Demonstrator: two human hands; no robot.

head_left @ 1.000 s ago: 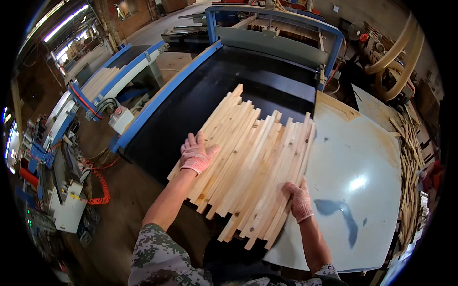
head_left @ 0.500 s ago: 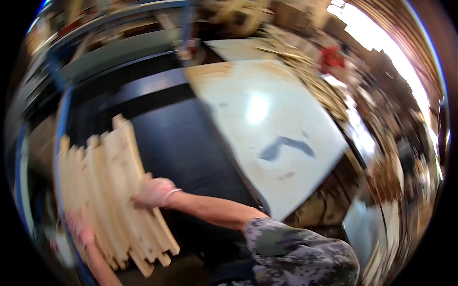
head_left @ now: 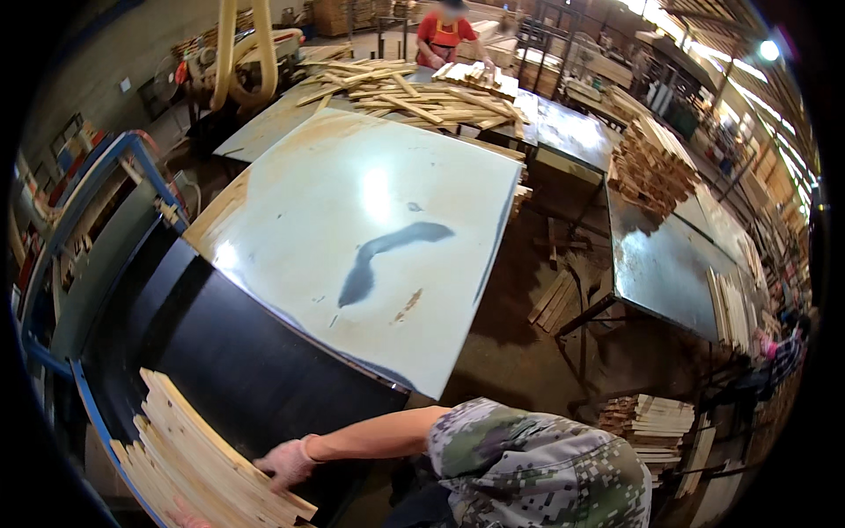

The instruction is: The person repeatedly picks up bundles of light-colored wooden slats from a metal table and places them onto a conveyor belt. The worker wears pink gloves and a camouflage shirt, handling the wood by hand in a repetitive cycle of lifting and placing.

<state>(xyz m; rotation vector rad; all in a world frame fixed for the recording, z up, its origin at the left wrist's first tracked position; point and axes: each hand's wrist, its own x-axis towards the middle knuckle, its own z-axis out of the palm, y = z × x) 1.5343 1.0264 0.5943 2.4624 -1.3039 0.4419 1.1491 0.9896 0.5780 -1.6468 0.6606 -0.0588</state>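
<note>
A row of pale wooden strips (head_left: 207, 449) lies side by side on the black belt-like surface (head_left: 229, 326) at the lower left, their far ends uneven. My right hand (head_left: 288, 462), in a light pinkish glove, is closed around the right edge of the outermost strip. Of my left hand (head_left: 187, 517), only a small pinkish part shows over the strips at the lower picture edge. Its fingers are too cut off and blurred to read.
A pale, stained tabletop (head_left: 387, 229) adjoins the black surface. Beyond it lies a heap of loose strips (head_left: 414, 97), where a person in red (head_left: 446, 37) stands. Blue frame bars (head_left: 44, 211) rise at left. Stacked wood (head_left: 651, 167) sits on a metal table (head_left: 660, 273) at right.
The view has swung to the right and sharpened, so the strips and both hands sit lower in the picture. My right hand stays at the strips' right edge; my left hand has mostly left view.
</note>
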